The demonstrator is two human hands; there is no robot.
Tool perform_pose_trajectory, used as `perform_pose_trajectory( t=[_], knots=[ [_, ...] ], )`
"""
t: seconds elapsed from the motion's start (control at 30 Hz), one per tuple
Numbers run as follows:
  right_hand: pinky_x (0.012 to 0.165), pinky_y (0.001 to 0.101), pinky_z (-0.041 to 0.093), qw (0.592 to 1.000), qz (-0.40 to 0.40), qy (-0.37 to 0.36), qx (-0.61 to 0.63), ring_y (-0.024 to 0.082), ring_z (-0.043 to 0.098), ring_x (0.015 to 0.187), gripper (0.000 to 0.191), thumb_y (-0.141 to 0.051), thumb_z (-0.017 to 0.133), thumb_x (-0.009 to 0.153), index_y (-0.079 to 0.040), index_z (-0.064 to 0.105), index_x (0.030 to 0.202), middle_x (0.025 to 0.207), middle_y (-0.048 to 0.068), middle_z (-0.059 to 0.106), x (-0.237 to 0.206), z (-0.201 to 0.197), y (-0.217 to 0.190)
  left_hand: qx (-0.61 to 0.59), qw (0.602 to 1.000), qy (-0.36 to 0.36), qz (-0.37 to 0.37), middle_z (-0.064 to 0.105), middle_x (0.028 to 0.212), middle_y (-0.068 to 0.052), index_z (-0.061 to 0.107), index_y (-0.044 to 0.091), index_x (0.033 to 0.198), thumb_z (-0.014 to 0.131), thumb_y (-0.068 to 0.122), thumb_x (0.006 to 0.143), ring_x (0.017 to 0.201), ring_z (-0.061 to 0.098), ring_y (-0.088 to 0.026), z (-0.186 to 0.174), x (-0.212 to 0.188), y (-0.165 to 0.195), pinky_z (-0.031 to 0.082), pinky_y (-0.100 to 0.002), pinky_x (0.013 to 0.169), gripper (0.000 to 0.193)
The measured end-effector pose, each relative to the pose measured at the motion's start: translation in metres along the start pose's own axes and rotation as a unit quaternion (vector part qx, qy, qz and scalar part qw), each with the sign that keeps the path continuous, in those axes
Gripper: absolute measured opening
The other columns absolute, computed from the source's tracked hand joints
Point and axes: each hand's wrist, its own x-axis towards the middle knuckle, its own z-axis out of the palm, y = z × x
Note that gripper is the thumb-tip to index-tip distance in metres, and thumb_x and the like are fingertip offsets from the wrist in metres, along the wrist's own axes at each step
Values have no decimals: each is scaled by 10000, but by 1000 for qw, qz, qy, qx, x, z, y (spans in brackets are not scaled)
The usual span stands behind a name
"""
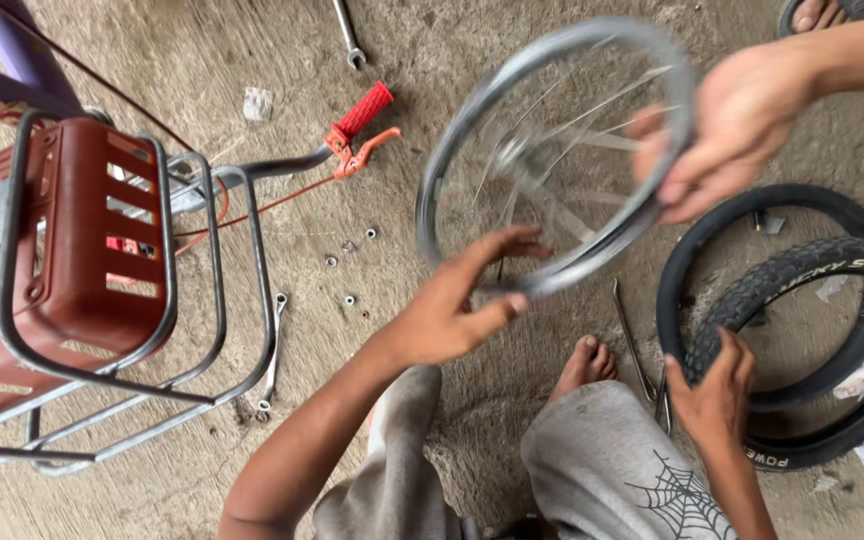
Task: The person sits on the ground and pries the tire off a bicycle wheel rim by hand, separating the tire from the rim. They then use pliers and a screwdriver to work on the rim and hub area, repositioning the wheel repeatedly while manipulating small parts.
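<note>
shiny metal wheel rim [552, 150], matt knobbly rubber tyre [802, 270], rough concrete floor [202, 60]

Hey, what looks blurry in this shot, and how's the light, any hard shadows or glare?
Head view: the bare wheel rim and its spokes are smeared by motion blur, as is the other person's hand gripping it; the left hand, knobby tire, red basket and concrete floor stay sharp. Light is soft and even, with faint shadows and no glare.
</note>
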Motion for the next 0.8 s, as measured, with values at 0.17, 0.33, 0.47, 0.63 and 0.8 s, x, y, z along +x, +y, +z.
perform_pose_trajectory(
  t=[0.17,0.33,0.47,0.63,0.8],
  knots=[
    [1194,495,376,989,-84,37,119,427,450,1401,759,-203,785,884,24,410,1504,1485,266,455,53,-7,-48,320,942,14,99,403,1601,-157,377,71,1540,716,301,893,1516,343,-382,12,28,1,278,-544,1252,765],
    [1187,463,374,972,-135,31,189,377,469,1389,728,-142,781,857,22,429,1473,1456,234,482,87,-8,-96,386,917,25,96,354,1659,-133,361,105,1562,732,286,875,1546,305,-373,11,48,-12,241,-580,1263,801],
    [1158,437,389,961,-110,-11,254,323,509,1358,712,-136,765,855,16,424,1462,1437,204,507,93,-1,-108,403,911,39,76,348,1625,-166,343,92,1569,729,274,877,1521,293,-412,-3,52,-26,228,-593,1234,812],
    [1143,444,383,945,-68,-40,319,313,501,1376,672,-110,715,905,29,389,1476,1480,197,502,94,10,-92,344,934,76,52,378,1630,-173,344,77,1573,709,221,907,1517,335,-419,-25,56,-44,302,-543,1223,774],
    [1116,402,431,916,7,-60,396,276,547,1334,650,-94,692,911,32,386,1470,1447,196,524,99,30,-78,281,956,82,19,454,1554,-202,355,48,1546,699,212,901,1437,435,-414,-30,61,-77,359,-507,1187,750]
  ],
)
